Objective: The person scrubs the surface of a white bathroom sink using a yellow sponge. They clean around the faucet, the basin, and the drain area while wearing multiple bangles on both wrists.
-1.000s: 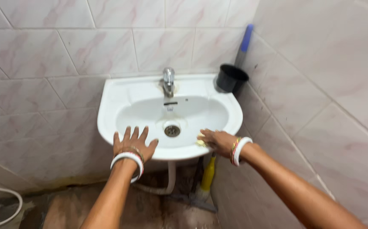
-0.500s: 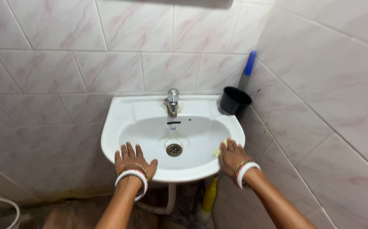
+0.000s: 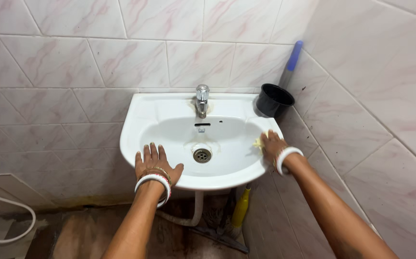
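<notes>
Right hand pressing yellow sponge flat on white basin rim; left hand open, bracing front edge. Best scrubbed firmly along rim.

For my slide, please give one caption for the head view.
Right hand presses a yellow sponge on the white washbasin rim; left hand rests flat on its front edge.

The right hand with the yellow cloth now sits farther up the sink's right rim, nearer the black cup.
</notes>
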